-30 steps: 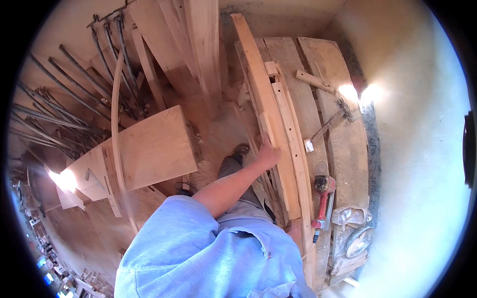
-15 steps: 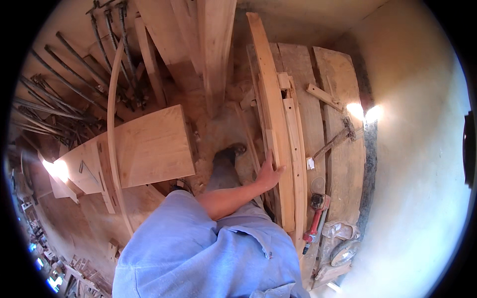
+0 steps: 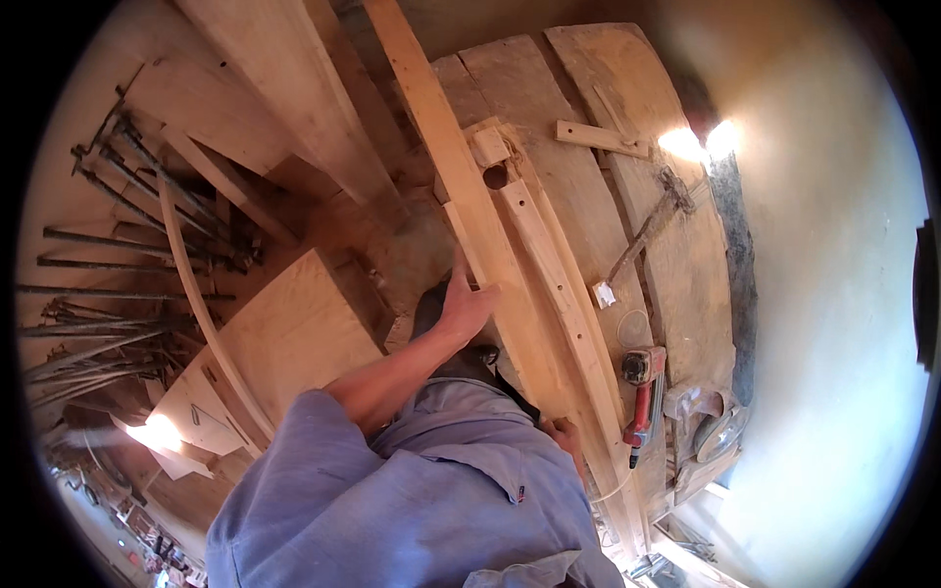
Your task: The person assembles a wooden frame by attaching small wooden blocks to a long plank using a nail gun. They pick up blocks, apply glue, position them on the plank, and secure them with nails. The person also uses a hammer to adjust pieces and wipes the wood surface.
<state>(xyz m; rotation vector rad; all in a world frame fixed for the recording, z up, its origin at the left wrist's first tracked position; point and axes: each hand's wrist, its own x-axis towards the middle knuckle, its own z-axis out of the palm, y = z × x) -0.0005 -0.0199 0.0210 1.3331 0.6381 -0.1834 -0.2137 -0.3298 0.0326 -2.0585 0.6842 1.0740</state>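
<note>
A long, pale wooden plank (image 3: 470,196) runs lengthwise along the left side of the bench. My left hand (image 3: 469,309) grips its left edge near the middle, the thumb over the top and the other fingers down along the side. At the plank's near end, my right hand (image 3: 565,439) is closed on it, with part of that hand hidden by my body and the wood. Close on the plank's right lies a narrower wooden strip (image 3: 559,284) with several drilled holes. A small wooden block (image 3: 488,147) sits at the strip's far end.
The slab bench (image 3: 686,294) carries a hammer (image 3: 642,240), a red power tool (image 3: 642,407), a short holed batten (image 3: 600,137) and a clear bag (image 3: 701,402). A wall (image 3: 814,294) stands right. At left are a broad board (image 3: 294,323), a curved strip (image 3: 191,274) and several bar clamps (image 3: 108,265).
My view has turned and moved closer to the bench. My right hand has come into sight at the plank's near end. My left hand stays at the plank's left edge.
</note>
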